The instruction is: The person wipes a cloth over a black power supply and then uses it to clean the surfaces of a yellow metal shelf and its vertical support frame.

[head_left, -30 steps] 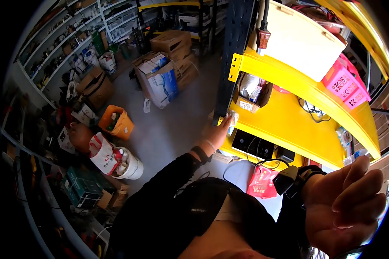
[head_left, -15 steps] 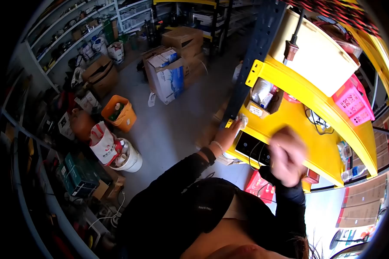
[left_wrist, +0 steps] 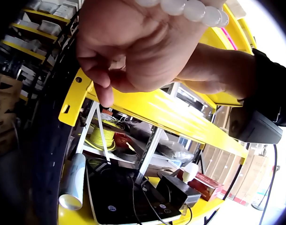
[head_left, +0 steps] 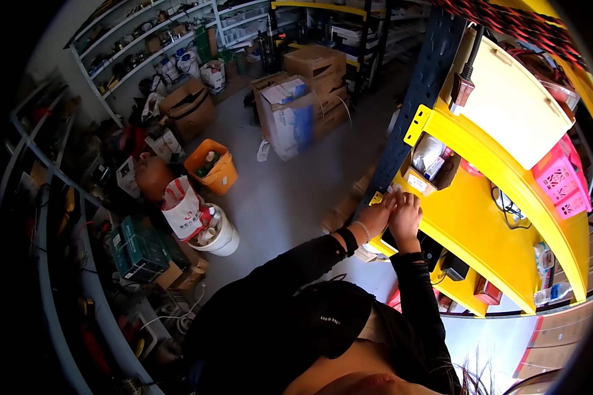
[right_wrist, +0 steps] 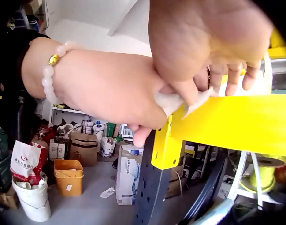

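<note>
Both hands meet at the front corner of a yellow shelf (head_left: 471, 240), beside the dark upright post (head_left: 418, 85). A crumpled white tissue (right_wrist: 168, 101) lies between them on the shelf's edge beam (right_wrist: 236, 119). My left hand (head_left: 373, 218), with a pale bead bracelet (right_wrist: 48, 82), holds the tissue, its fingers curled at the beam's end. My right hand (head_left: 406, 217) is close against it; its thumb and fingers pinch the tissue from above in the right wrist view. A small open carton (head_left: 435, 161) of packets stands just behind the hands.
Above is a shelf with a cream bin (head_left: 507, 99) and a pink basket (head_left: 563, 178). A black appliance (left_wrist: 119, 194) and a light-blue roll (left_wrist: 73, 183) sit below. On the floor stand an orange bucket (head_left: 221, 172), a white bucket (head_left: 223, 237) and cartons (head_left: 313, 66).
My right hand has come from the lower right, across the shelf, to my left hand and the tissue. The left hand stays at the shelf corner; the head view has shifted.
</note>
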Demonstrator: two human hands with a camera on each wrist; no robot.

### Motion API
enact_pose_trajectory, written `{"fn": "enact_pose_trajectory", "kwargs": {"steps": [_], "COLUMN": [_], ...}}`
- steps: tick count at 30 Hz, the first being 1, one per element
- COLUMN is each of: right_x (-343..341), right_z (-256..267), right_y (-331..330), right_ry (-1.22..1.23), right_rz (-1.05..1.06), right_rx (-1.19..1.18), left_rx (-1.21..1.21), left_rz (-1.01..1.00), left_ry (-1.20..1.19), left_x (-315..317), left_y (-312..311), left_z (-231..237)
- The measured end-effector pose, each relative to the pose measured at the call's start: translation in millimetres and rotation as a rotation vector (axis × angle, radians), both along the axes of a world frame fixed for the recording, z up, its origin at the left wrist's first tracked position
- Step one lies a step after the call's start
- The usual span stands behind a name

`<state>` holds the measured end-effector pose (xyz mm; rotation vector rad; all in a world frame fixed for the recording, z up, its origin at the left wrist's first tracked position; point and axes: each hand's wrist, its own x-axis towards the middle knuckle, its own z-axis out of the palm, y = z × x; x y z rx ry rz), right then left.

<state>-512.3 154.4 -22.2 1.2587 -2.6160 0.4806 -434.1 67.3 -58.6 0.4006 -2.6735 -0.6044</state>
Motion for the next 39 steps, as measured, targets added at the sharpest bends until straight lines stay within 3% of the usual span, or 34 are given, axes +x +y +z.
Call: {"fn": "enact_pose_trajectory", "kwargs": {"steps": [3,8,11,14,17,21,24,26,29,31,32,33,37,38,39], "right_x": [-14.1,-18.6,-16.8,-15.3,-27.7,-38.6,-49.0,-57.7,-63.9,-65.2,-65.8,-65.5,-60.4,-59.6,-58.4], "right_z": [-11.7,-19.5,-26.9,-27.4,-36.3,-35.8,-32.0,-32.4,-37.1,-34.5,-33.5,-33.6,-36.4,-42.2,-47.4], "right_y": [-2.6,10.5,22.7,43.7,72.7,115.9,156.5,185.5,220.6,234.3,236.4,235.1,207.0,196.0,184.4], "right_ry": [0.097,0.078,0.113,0.119,0.121,0.146,0.108,0.156,0.177,0.167,0.161,0.175,0.196,0.235,0.223], "right_rz": [0.054,0.097,0.065,0.026,-0.021,-0.087,-0.169,-0.22,-0.291,-0.307,-0.311,-0.307,-0.259,-0.216,-0.169], "right_rx": [-0.126,-0.083,-0.111,-0.124,-0.15,-0.181,-0.129,-0.076,-0.074,-0.06,-0.034,-0.034,-0.033,-0.058,-0.05], "left_rx": [-0.016,0.004,-0.019,0.039,-0.145,-0.144,-0.117,-0.101,-0.119,-0.235,-0.292,-0.289,-0.229,-0.207,-0.151], "left_rz": [0.007,0.034,0.011,-0.07,-0.161,-0.203,-0.203,-0.318,-0.417,-0.382,-0.359,-0.357,-0.291,-0.243,-0.215], "left_ry": [0.008,0.1,0.006,-0.061,0.194,0.239,0.059,-0.093,0.07,0.254,0.348,0.128,-0.04,0.123,0.074], "left_x": [-0.2,-5.1,-4.5,-20.1,-29.4,-44.1,-61.7,-75.5,-97.4,-107.0,-108.9,-106.3,-78.5,-79.1,-78.4], "left_y": [1.8,1.3,4.2,8.2,28.5,64.5,109.1,128.8,157.4,174.7,177.8,179.3,158.5,150.1,141.9], "left_z": [9.4,14.7,29.2,13.5,-3.0,-9.0,-1.6,7.4,-5.9,-15.3,-13.1,-10.2,23.0,9.5,-4.0]}}
